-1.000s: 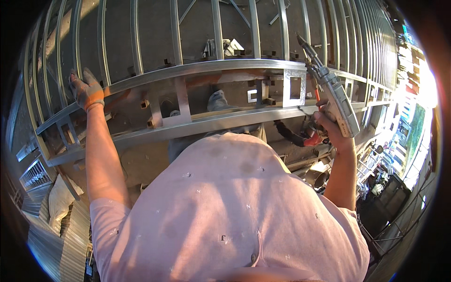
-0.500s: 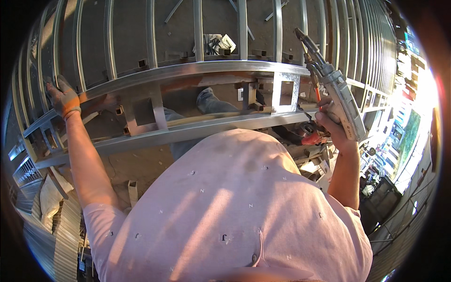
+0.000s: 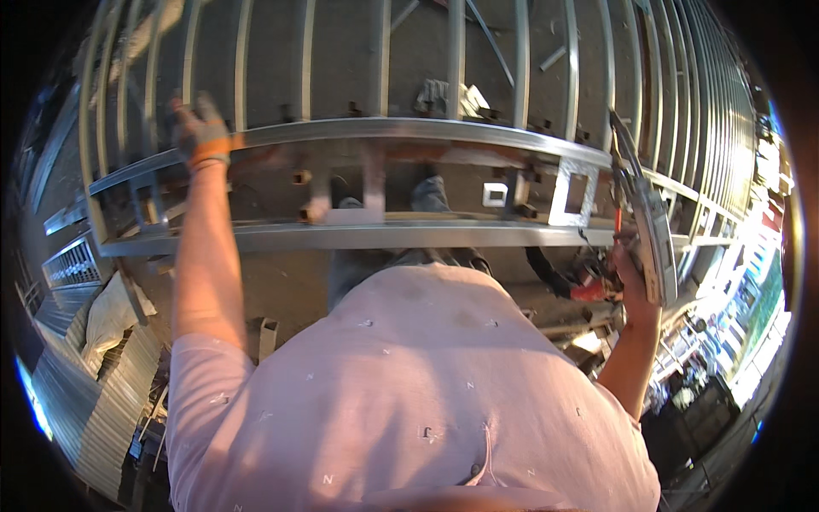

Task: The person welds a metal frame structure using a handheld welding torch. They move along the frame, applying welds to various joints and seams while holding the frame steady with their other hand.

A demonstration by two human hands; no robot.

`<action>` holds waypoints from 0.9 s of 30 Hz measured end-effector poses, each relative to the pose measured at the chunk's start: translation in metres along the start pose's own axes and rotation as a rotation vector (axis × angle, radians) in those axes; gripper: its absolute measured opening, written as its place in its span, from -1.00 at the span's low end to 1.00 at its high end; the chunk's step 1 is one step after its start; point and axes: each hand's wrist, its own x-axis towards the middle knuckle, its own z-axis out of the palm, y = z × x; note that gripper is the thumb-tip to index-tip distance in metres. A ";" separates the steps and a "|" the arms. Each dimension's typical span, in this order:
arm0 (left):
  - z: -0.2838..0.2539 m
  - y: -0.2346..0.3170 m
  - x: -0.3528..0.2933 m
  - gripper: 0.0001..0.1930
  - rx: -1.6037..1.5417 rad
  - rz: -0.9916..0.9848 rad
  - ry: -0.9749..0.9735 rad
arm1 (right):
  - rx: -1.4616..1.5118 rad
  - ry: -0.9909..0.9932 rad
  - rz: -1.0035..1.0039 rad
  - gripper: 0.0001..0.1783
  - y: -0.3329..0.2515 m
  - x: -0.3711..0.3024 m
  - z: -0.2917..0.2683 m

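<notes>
My left hand (image 3: 203,136), in a grey and orange glove, is at the far metal rail (image 3: 375,129) of a frame. Its fingers are spread and slightly blurred, with nothing visible in them. On the right, my right hand (image 3: 630,260) is wrapped round a long grey power tool (image 3: 650,226) with a narrow dark nose. The tool's nose points away from me, over the right part of the frame. A thin orange-red piece (image 3: 618,220) shows beside the tool; whether I hold it or it belongs to the tool, I cannot tell.
Many parallel metal bars (image 3: 381,60) run away beyond the far rail. A near rail (image 3: 384,235) passes in front of my body, joined by plates with square openings (image 3: 573,194). A red and black tool (image 3: 589,286) lies below right. Corrugated sheets (image 3: 115,405) are at lower left.
The whole view has shifted, so the frame sits further right. The power tool has come lower and stands more upright. My left hand stays at the far rail.
</notes>
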 end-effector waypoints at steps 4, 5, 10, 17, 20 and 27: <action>0.004 -0.005 -0.004 -0.35 -0.080 0.237 0.208 | -0.073 0.097 -0.026 -0.76 -0.006 -0.048 0.024; 0.004 -0.007 -0.004 -0.37 -0.150 0.202 0.161 | -0.069 0.110 -0.078 -0.78 -0.012 -0.064 0.030; -0.016 -0.044 0.014 -0.39 -0.401 0.211 0.105 | -0.069 0.152 -0.077 -0.68 -0.072 -0.121 0.035; -0.062 -0.165 0.104 -0.31 0.076 0.087 0.169 | -0.967 -0.072 -0.341 -0.50 -0.217 -0.106 -0.009; -0.070 -0.204 0.141 -0.31 0.149 -0.051 0.082 | -0.750 -0.369 -0.466 -0.52 -0.300 -0.053 -0.005; -0.054 -0.248 0.180 -0.29 0.162 -0.079 0.120 | -0.692 -0.732 -0.261 -0.50 -0.361 0.122 0.188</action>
